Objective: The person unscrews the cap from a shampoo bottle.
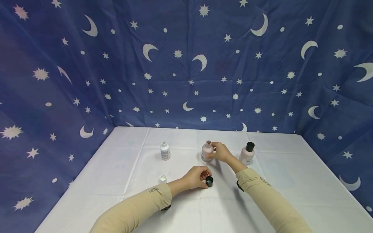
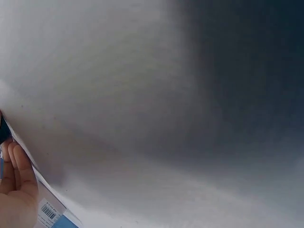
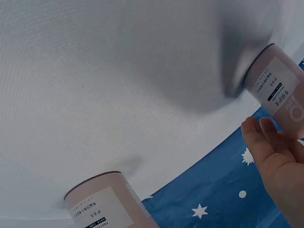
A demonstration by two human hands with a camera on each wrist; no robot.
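Observation:
My left hand point(image 1: 196, 177) pinches a black bottle cap point(image 1: 209, 181) close over the table, the cap's hollow side facing up. In the left wrist view that hand point(image 2: 19, 183) shows at the lower left edge, with a dark bit of the cap point(image 2: 4, 130) at its fingertips. Farther back, an uncapped pale pink bottle point(image 1: 206, 153) stands upright. My right hand point(image 1: 222, 152) grips it from the right side, thumb in front and fingers behind. Its printed label point(image 3: 274, 88) shows in the right wrist view, beside the right hand point(image 3: 280, 166).
A second pink bottle point(image 1: 246, 156), black-capped, stands to the right of my right hand. At the left are an uncapped small white bottle point(image 1: 165, 152) and, nearer me, a white cap point(image 1: 163, 178). Dark blue star-patterned cloth point(image 1: 186, 64) hangs behind the white table point(image 1: 116, 161).

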